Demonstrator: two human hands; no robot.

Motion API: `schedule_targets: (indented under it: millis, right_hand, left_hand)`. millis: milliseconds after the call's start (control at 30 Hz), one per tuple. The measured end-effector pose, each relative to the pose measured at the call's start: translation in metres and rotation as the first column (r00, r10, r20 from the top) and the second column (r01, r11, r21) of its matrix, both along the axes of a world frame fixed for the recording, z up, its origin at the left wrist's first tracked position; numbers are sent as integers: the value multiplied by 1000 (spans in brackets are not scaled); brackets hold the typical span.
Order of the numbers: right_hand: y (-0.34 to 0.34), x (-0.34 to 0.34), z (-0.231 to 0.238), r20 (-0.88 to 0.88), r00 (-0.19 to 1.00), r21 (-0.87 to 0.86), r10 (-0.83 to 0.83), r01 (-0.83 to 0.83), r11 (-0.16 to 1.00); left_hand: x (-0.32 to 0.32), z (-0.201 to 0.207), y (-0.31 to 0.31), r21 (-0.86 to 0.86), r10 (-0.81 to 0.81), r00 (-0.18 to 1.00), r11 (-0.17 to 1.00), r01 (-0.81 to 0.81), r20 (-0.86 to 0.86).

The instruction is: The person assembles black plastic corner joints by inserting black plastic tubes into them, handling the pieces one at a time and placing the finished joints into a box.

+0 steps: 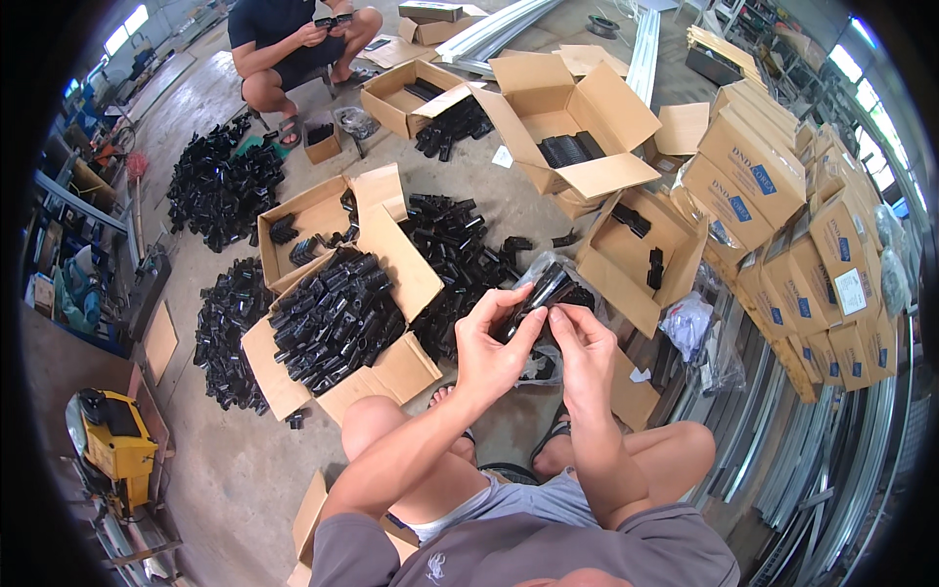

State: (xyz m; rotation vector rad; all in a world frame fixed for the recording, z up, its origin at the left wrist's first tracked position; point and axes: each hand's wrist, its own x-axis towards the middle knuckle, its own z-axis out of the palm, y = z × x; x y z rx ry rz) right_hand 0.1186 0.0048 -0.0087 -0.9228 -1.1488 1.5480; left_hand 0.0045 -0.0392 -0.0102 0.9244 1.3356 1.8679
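Observation:
In front of my knees I hold a glossy black plastic part point(550, 286) up between both hands. My left hand point(492, 342) wraps its fingers round the lower left of it, thumb on top. My right hand point(585, 344) pinches at its lower right end with thumb and fingertips; anything small between them is too hidden to name. Beneath my hands lies a clear plastic bag point(540, 370), mostly covered by them. Nearest on the left stands an open carton point(381, 380) heaped with similar black parts point(337, 318).
Loose piles of black parts point(227, 186) cover the floor ahead and left. Open cartons point(641, 259) stand ahead and right. Stacked closed boxes point(743, 186) and metal profiles point(782, 460) lie right. A co-worker point(293, 49) squats at the far left, holding a dark part.

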Motion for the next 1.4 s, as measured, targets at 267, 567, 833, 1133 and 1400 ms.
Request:
schedule_targets:
  millis: [267,567,833,1133,1400]
  right_hand:
    - [-1,-1,-2,141,989,56,-36,29,998]
    - [-3,-5,-8,-55,997,-95,-46,41,995]
    - [-7,-3,-2,-95,995,-43,1,-5,999]
    - [-7,-4,-7,5,1000,78,-27,27,997]
    - [-10,-11,0,-116,992,-82,-47,38,996]
  left_hand:
    - [0,1,0,-1,-1,1000,1000,1,-14]
    - [1,3,-2,-28,8,999,1000,-9,-48]
    - [0,2,-2,-7,24,994,1000,-25,-106]
    - [-1,2,-1,-7,31,986,999,-33,-161]
    - [-2,2,-2,12,66,972,998,-65,-224]
